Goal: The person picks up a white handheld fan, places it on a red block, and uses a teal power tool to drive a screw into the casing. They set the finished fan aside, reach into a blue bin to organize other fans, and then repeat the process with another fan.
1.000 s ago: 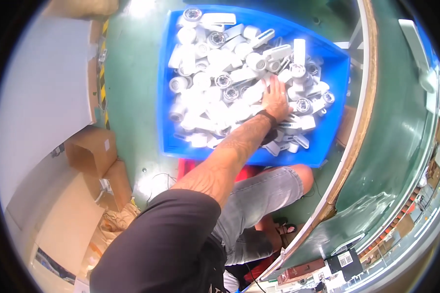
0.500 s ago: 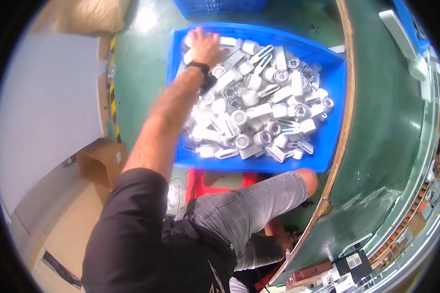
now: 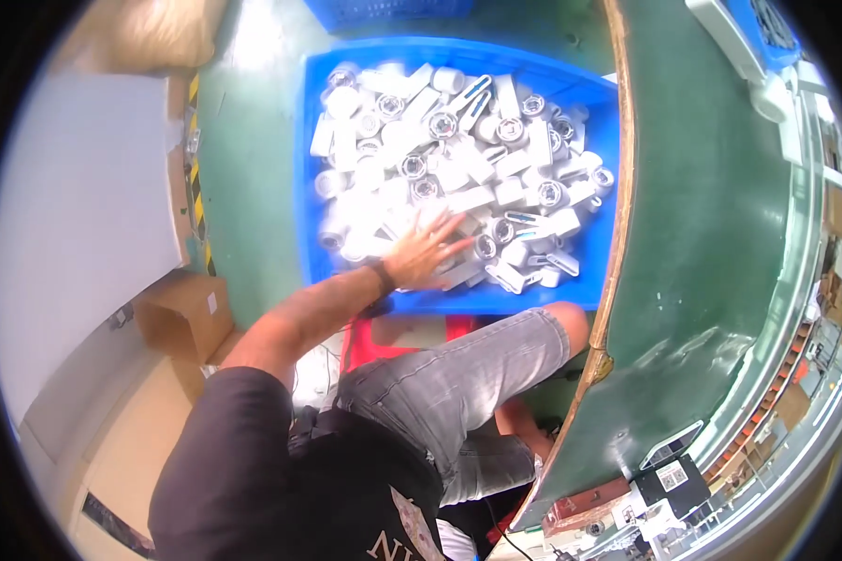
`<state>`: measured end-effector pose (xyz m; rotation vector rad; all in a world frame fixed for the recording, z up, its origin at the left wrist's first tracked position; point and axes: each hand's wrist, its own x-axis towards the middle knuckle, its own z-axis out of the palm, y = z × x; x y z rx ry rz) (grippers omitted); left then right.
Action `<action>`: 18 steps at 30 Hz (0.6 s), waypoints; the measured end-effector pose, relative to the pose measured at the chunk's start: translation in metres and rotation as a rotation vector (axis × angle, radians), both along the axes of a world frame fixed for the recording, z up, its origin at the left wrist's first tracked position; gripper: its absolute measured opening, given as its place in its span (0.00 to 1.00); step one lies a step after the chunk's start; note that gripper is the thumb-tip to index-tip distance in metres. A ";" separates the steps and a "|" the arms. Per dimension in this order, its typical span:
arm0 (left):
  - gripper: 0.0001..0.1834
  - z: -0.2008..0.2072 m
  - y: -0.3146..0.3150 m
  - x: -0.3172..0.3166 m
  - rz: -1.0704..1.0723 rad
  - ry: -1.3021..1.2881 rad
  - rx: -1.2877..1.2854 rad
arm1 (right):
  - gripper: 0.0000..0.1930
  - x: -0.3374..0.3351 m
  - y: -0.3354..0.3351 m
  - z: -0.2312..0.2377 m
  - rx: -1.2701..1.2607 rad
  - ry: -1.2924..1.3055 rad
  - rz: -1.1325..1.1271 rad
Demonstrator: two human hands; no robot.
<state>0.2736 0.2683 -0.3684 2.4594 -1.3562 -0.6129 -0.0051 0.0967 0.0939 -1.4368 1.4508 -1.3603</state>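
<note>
My left hand (image 3: 428, 252) reaches over the near part of a blue plastic crate (image 3: 604, 252). Its fingers are spread and it appears to hold nothing. Under and around the fingers lie many white plastic parts, heaped loosely; whether the palm touches them cannot be made out. Some are stubby cylinders with a round, ringed end, such as this cylindrical part (image 3: 442, 125). Others are long and slotted, like this slotted part (image 3: 475, 93). A dark band circles my left wrist. My right hand does not show.
A red stool (image 3: 370, 348) stands at the crate's near side, by my leg. A wood-edged green table (image 3: 692, 234) runs along the right. An open cardboard box (image 3: 185, 313) and a white panel (image 3: 89, 178) are at the left; another blue crate (image 3: 388, 9) is beyond.
My left hand has moved from the crate's far left corner toward its near side, fingers now spread over the parts. The whole view has shifted slightly.
</note>
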 end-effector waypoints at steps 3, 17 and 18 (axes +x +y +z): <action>0.65 -0.029 -0.011 -0.008 -0.114 -0.147 0.044 | 0.26 -0.006 0.001 -0.005 0.006 0.030 0.004; 0.30 -0.039 -0.158 0.045 -0.193 -0.292 -0.057 | 0.25 -0.004 0.023 0.003 -0.004 0.044 -0.055; 0.31 -0.035 -0.146 0.061 -0.187 -0.336 -0.039 | 0.25 -0.007 0.019 0.006 0.052 0.001 -0.003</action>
